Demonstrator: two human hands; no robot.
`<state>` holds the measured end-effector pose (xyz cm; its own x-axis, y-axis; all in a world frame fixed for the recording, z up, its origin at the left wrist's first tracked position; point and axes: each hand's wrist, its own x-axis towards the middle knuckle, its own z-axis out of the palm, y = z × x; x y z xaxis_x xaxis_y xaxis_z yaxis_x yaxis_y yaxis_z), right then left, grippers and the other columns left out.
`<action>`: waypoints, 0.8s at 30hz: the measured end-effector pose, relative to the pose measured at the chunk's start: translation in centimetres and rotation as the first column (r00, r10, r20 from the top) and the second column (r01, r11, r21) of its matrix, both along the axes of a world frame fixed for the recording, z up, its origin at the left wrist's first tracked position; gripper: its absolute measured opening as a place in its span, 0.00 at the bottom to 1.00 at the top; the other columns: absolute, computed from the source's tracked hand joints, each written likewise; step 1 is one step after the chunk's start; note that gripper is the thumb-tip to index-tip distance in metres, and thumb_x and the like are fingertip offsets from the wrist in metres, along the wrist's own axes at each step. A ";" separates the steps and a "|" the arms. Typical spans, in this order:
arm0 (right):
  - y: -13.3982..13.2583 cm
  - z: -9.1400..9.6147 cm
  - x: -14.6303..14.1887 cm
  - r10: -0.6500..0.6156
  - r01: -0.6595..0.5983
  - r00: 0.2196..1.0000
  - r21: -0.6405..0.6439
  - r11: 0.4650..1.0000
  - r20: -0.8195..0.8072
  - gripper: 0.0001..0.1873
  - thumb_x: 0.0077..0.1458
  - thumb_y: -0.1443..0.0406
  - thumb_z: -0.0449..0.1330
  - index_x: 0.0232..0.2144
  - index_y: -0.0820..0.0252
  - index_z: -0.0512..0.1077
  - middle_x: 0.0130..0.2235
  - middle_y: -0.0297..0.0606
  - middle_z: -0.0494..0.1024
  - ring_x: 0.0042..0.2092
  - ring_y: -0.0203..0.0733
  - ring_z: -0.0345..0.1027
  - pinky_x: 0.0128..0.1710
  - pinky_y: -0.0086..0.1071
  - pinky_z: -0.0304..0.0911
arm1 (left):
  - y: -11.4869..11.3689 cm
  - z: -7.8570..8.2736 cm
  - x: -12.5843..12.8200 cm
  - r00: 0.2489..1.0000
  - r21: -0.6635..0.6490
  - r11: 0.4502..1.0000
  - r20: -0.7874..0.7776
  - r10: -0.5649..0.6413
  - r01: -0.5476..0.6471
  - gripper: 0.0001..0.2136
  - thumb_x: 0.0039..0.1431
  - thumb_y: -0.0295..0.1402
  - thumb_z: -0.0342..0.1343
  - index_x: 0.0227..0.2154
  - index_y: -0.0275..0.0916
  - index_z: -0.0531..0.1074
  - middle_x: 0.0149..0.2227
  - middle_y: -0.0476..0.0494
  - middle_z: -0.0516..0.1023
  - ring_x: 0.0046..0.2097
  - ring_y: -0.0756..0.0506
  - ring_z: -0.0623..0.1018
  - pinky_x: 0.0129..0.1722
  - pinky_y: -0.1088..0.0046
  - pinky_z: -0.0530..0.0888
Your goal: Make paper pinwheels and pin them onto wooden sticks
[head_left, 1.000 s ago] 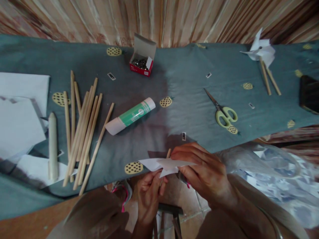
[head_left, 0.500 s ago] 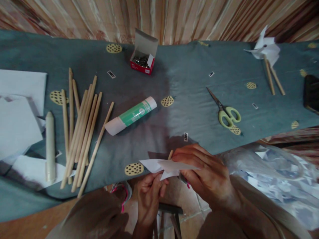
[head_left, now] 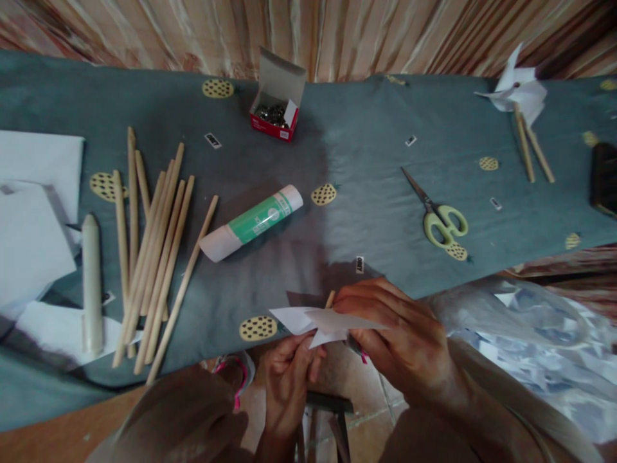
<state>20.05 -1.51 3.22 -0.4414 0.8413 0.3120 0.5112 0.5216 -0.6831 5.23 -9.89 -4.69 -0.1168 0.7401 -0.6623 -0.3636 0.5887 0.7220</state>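
Note:
A white paper pinwheel (head_left: pixel 332 321) is held edge-on just off the table's front edge, between my two hands. My left hand (head_left: pixel 288 370) is closed at its lower side, thumb and fingers pinching by the paper's lower tip. From the right, my right hand (head_left: pixel 400 341) grips the pinwheel, its fingers curled behind the paper. Past the blades pokes the tip of a wooden stick (head_left: pixel 330 298), next to my right fingers. The paper hides most of the stick and my right fingertips.
On the blue-green tablecloth (head_left: pixel 366 206) lie a glue stick (head_left: pixel 265 218), several wooden sticks (head_left: pixel 164 257), a white candle-like stick (head_left: pixel 92 286), paper sheets (head_left: pixel 33 238), a red box of metal pins (head_left: pixel 272 125), scissors (head_left: pixel 441 222) and a finished-looking pinwheel (head_left: pixel 520 96). A plastic bag of paper scraps (head_left: pixel 544 354) sits right.
The table and its objects have shifted slightly in view as my head moved. Both hands keep their grip on the pinwheel, almost in the same spot.

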 end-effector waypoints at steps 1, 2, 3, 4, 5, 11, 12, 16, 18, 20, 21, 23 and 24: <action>0.0 0.0 0.0 -0.001 0.001 1.000 0.003 1.000 0.001 0.13 0.59 0.75 0.56 0.43 0.59 0.74 0.39 0.41 0.82 0.41 0.41 0.76 0.43 0.36 0.74 | 0.1 0.1 0.0 1.000 0.000 1.000 0.004 0.004 -0.004 0.22 0.50 0.52 0.62 0.17 0.37 0.73 0.12 0.54 0.58 0.17 0.55 0.57 0.19 0.78 0.58; 0.1 0.1 -0.1 -0.001 0.001 1.000 0.007 1.000 0.001 0.13 0.58 0.76 0.56 0.43 0.59 0.74 0.39 0.41 0.82 0.41 0.41 0.76 0.43 0.35 0.74 | 0.2 0.3 0.0 1.000 0.001 1.000 0.006 0.007 -0.007 0.22 0.49 0.53 0.63 0.17 0.36 0.73 0.12 0.54 0.58 0.17 0.55 0.57 0.19 0.78 0.58; 0.1 0.1 -0.1 -0.002 0.002 1.000 0.010 1.000 0.000 0.14 0.58 0.76 0.56 0.43 0.60 0.74 0.38 0.41 0.82 0.41 0.41 0.76 0.43 0.35 0.74 | 0.3 0.4 0.0 1.000 -0.003 1.000 0.010 0.003 -0.003 0.23 0.49 0.53 0.63 0.17 0.36 0.73 0.12 0.54 0.58 0.17 0.55 0.57 0.19 0.78 0.58; 0.1 0.1 -0.1 -0.003 0.003 1.000 0.012 1.000 0.001 0.14 0.58 0.76 0.56 0.43 0.60 0.73 0.38 0.41 0.82 0.41 0.41 0.76 0.43 0.35 0.74 | 0.4 0.4 0.0 1.000 -0.010 1.000 0.014 -0.007 0.007 0.23 0.48 0.53 0.63 0.17 0.36 0.73 0.12 0.54 0.58 0.17 0.55 0.57 0.19 0.78 0.58; 0.1 0.2 -0.1 -0.003 0.003 1.000 0.012 1.000 0.003 0.14 0.58 0.77 0.56 0.43 0.60 0.73 0.39 0.42 0.82 0.41 0.41 0.76 0.43 0.35 0.74 | 0.4 0.5 0.0 1.000 -0.018 1.000 0.018 -0.015 0.015 0.23 0.48 0.53 0.63 0.17 0.36 0.73 0.12 0.54 0.58 0.17 0.55 0.57 0.19 0.78 0.58; 0.1 0.3 -0.4 -0.051 0.050 0.999 -0.056 0.997 -0.018 0.11 0.60 0.75 0.56 0.41 0.57 0.73 0.37 0.38 0.82 0.40 0.40 0.77 0.41 0.34 0.74 | 0.2 0.2 -0.1 1.000 0.021 1.000 0.013 -0.021 0.021 0.21 0.51 0.51 0.62 0.19 0.36 0.75 0.12 0.55 0.58 0.17 0.54 0.57 0.19 0.78 0.57; 0.1 0.3 -0.4 -0.075 0.072 0.997 -0.091 0.993 -0.027 0.11 0.60 0.74 0.57 0.40 0.57 0.74 0.37 0.37 0.82 0.40 0.39 0.77 0.41 0.33 0.73 | 0.2 0.3 -0.1 0.999 0.029 0.999 0.006 -0.041 0.040 0.21 0.52 0.51 0.62 0.19 0.36 0.75 0.12 0.54 0.59 0.17 0.54 0.58 0.19 0.78 0.57; 0.0 0.8 -0.7 -0.168 0.150 0.985 -0.302 0.941 -0.032 0.04 0.60 0.68 0.60 0.36 0.55 0.76 0.36 0.34 0.82 0.39 0.37 0.77 0.38 0.28 0.71 | 0.1 0.3 -0.2 0.999 0.029 0.999 -0.010 -0.042 0.043 0.20 0.53 0.49 0.62 0.19 0.36 0.75 0.12 0.54 0.61 0.17 0.55 0.59 0.20 0.78 0.57; 0.1 1.0 -0.7 -0.200 0.175 0.979 -0.408 0.896 -0.021 0.04 0.60 0.66 0.61 0.34 0.55 0.76 0.34 0.33 0.81 0.37 0.36 0.76 0.36 0.27 0.69 | 0.0 0.2 -0.2 0.999 0.022 0.999 -0.001 -0.036 0.036 0.20 0.54 0.49 0.62 0.21 0.36 0.75 0.12 0.54 0.61 0.17 0.55 0.59 0.20 0.78 0.56; 0.3 1.2 -0.8 -0.232 0.195 0.973 -0.514 0.836 -0.008 0.05 0.60 0.64 0.61 0.34 0.56 0.76 0.32 0.32 0.80 0.34 0.36 0.75 0.34 0.27 0.68 | 0.0 0.1 -0.1 0.999 0.011 0.999 0.015 -0.047 0.047 0.20 0.54 0.49 0.61 0.22 0.35 0.76 0.13 0.54 0.62 0.17 0.55 0.59 0.20 0.78 0.56; 0.5 1.3 -0.8 -0.244 0.201 0.970 -0.566 0.799 0.000 0.06 0.60 0.63 0.61 0.34 0.57 0.76 0.31 0.31 0.80 0.33 0.35 0.74 0.34 0.27 0.67 | 0.1 0.1 0.0 0.998 0.004 0.999 0.027 -0.051 0.051 0.20 0.54 0.49 0.62 0.22 0.35 0.76 0.13 0.53 0.63 0.18 0.55 0.60 0.20 0.78 0.56; 1.0 1.4 -0.8 -0.257 0.204 0.966 -0.645 0.736 0.012 0.07 0.59 0.62 0.60 0.34 0.58 0.76 0.31 0.32 0.79 0.32 0.36 0.73 0.33 0.28 0.65 | 0.3 0.4 0.2 0.998 -0.001 0.999 0.053 -0.040 0.040 0.20 0.52 0.50 0.63 0.21 0.35 0.76 0.13 0.52 0.65 0.17 0.55 0.61 0.20 0.78 0.56; 1.3 1.4 -0.8 -0.252 0.194 0.968 -0.666 0.721 0.010 0.07 0.58 0.62 0.60 0.33 0.59 0.76 0.30 0.32 0.79 0.32 0.36 0.72 0.32 0.28 0.65 | 0.4 0.6 0.3 0.998 0.001 1.000 0.064 -0.027 0.027 0.20 0.50 0.50 0.64 0.20 0.35 0.75 0.13 0.52 0.65 0.17 0.55 0.60 0.19 0.78 0.56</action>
